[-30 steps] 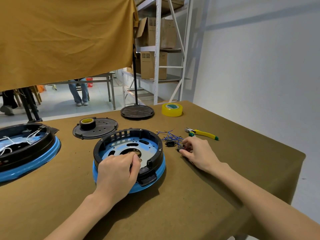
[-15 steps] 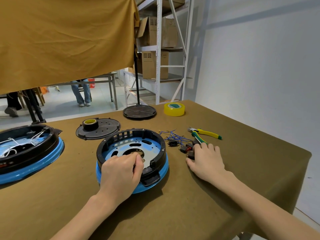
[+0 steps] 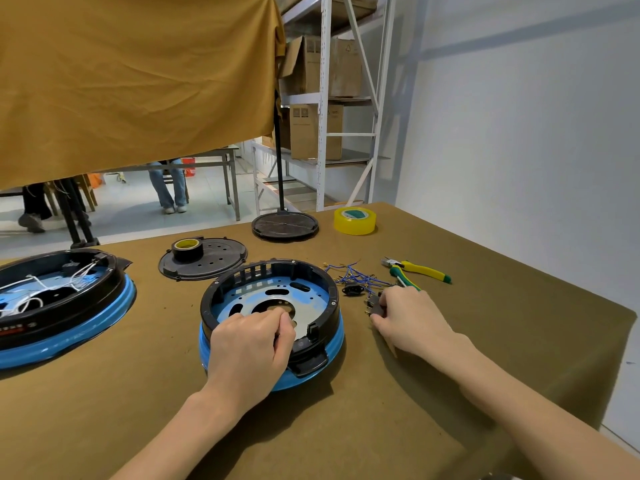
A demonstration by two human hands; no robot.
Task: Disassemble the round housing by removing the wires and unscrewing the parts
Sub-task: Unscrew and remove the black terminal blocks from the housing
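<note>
Centrally on the brown table (image 3: 450,358) stood the round housing (image 3: 272,320), a black ring w/ a blue lower band and a metal plate (image 3: 256,297) inside it, open side up. The person's left hand (image 3: 251,348) rested over the near rim of the housing, fingers curled in a loose fist w/ the thumb tip against the forefinger above the plate; whether something small was pinched between them could not be told. The right hand (image 3: 412,320) lay on the table just right of the housing, fingers bent down around a small black connector part (image 3: 374,304), which it pinched at the fingertips.

Behind that hand was a bundle of blue wires (image 3: 356,275) w/ metal terminals, lying loose on the table, apart from the housing. A second small black socket piece (image 3: 352,290) lay betw. the wires and the housing, touching neither hand. Near the wires, further right, lay pliers (image 3: 419,270) w/ yellow-green handles.

Behind the housing lay a black round cover (image 3: 207,263) w/ holes, and a dark tape roll (image 3: 188,249) stood on its left part. Further back stood a black stand base (image 3: 284,225) w/ a pole, and a yellow tape roll (image 3: 355,220) to the right of it. At the left edge was a second round unit (image 3: 62,306), blue and black, w/ white wires inside. An ochre cloth (image 3: 131,81) hung above the far side, and a metal shelf (image 3: 325,98) w/ cardboard boxes stood behind the table.
</note>
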